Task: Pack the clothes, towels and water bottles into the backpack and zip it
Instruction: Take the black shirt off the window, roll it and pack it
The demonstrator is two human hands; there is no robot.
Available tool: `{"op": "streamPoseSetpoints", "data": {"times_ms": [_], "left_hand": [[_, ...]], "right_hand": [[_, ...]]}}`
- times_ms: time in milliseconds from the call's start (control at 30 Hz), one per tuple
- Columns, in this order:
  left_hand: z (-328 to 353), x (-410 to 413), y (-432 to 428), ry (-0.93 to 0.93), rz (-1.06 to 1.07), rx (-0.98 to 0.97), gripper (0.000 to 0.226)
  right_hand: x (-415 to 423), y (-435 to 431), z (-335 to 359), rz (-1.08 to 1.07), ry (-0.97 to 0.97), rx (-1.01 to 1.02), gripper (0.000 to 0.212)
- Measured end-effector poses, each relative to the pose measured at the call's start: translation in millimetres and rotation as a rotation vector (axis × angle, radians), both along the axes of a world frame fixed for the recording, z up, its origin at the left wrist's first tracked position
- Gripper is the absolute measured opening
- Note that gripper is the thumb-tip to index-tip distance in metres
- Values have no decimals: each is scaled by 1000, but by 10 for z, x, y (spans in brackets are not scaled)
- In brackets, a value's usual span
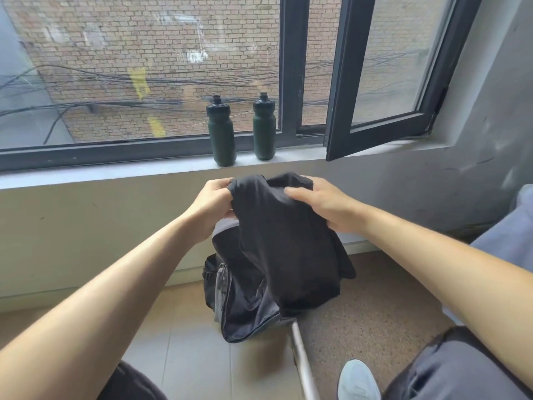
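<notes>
Both hands, left (212, 204) and right (326, 204), hold a tight grip on the black garment (285, 249) above the open backpack (245, 307).

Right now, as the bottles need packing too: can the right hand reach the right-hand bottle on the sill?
Probably not yet: the right hand grips the black garment. Once freed, nothing stands between it and the right-hand bottle on the windowsill.

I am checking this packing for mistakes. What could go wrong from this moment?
1. The black garment, gripped by the left hand and the right hand, hangs loose over the open backpack. Its cloth may bunch up, or get caught when the bag is closed.
2. The two water bottles stand upright on the window sill. A careless reach might tip one to the floor.
</notes>
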State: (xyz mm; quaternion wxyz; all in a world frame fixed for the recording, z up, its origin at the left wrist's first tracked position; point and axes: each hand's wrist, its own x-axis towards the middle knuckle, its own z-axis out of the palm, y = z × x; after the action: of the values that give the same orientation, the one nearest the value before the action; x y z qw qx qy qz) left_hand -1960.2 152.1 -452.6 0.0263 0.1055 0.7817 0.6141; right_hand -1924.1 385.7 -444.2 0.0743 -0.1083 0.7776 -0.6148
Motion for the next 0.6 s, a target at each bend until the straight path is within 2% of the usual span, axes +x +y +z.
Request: {"op": "streamPoseSetpoints", "data": {"times_ms": [133,233,300,367,400,533,600], "left_hand": [[71,92,49,-43,-85,133,31],[109,137,43,-46,-155,237,34],[135,169,-9,-117,-239,427,48],[121,192,-54,-202,-385,587,44],[93,223,-55,-231,-448,581,46],[-254,292,98,-291,-480,373,93],[-395,302,199,-173,-436,208,84]], "right_hand": [[51,-28,60,-2,-36,79,41],[90,-55,89,-11,-46,-44,29],[138,-62,125,20,-58,-143,30],[159,-48,165,40,-56,-217,32],[162,-40,183,39,-48,-250,33],[137,0,255,-29,-5,-399,34],[123,35,285,-80,18,-446,32]]}}
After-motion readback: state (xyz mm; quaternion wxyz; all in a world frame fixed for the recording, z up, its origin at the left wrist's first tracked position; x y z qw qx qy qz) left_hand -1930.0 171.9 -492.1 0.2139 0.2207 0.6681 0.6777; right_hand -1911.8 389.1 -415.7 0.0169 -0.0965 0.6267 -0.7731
